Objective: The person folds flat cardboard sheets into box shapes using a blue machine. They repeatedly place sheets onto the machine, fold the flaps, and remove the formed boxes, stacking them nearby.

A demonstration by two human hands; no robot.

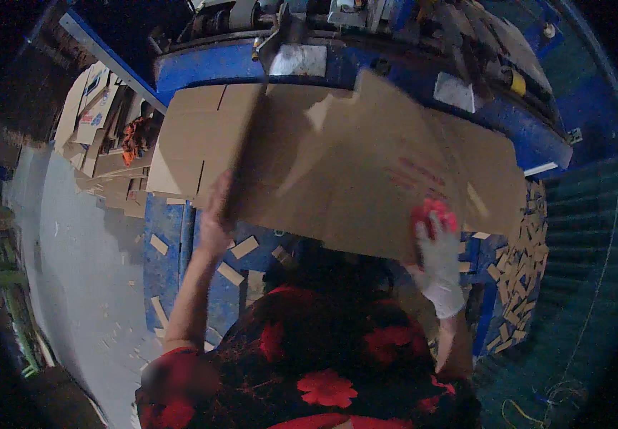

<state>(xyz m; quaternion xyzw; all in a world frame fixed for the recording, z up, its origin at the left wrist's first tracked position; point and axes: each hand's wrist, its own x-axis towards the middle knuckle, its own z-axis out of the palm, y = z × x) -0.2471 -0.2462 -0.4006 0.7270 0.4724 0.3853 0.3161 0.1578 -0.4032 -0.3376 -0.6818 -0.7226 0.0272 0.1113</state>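
Note:
A large brown cardboard sheet [337,186] is tilted in front of me, with faint red print towards its right side. My left hand [217,211], bare, is closed on the sheet's left edge, which is raised. At the near right edge my right hand [436,250], in a white glove with red fingertips, grips the sheet with its fingers lying over the face. Another flat cardboard sheet [191,136] with cut slots lies beyond my left hand, partly covered by the held one.
A blue machine [237,68] with a dark bar and metal plates stretches across the far side. Cardboard offcuts [516,286] are heaped at the right, and several scraps [244,247] lie on the blue surface below. Stacked cardboard [98,121] stands at the left beside grey floor [80,264].

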